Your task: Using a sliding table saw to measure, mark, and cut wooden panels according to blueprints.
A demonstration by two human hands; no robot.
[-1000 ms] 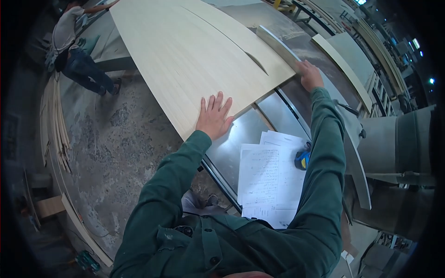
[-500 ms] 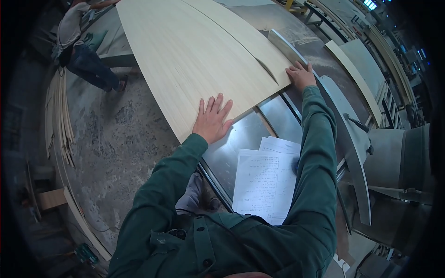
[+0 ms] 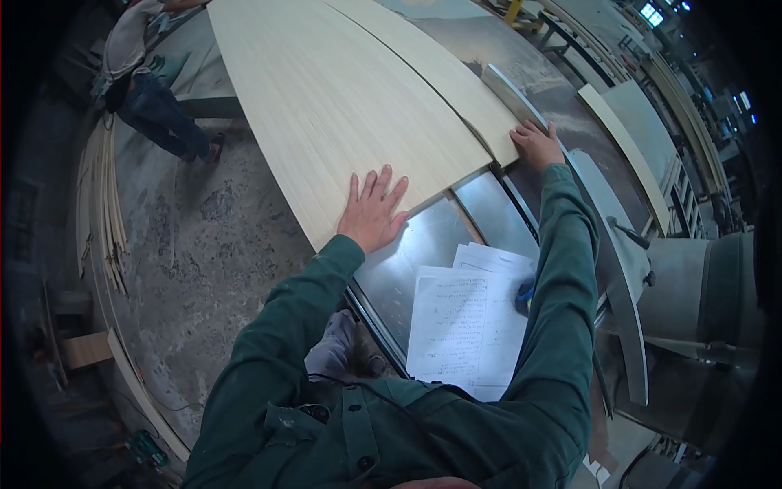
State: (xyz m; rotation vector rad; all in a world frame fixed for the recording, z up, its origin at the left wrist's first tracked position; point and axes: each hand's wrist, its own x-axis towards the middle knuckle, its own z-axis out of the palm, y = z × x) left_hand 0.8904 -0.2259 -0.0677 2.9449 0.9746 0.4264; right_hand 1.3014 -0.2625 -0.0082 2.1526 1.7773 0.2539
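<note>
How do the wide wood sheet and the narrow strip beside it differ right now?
The wide sheet covers most of the table; the narrow strip is far slimmer and lies along its right edge. The left hand rests flat with spread fingers on the wide sheet's near end; the right hand presses the narrow strip's near corner. Both are pale, fine-grained, and lie flat.

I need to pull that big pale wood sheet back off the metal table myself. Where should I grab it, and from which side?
Probably the near edge of the wood sheet, coming from the person's side. It lies flat and stretches far away across the metal table, so only this end is reachable. The left hand lies flat by the near corner; the right hand is at the corner beside the fence. Grip wide apart like that.
</note>
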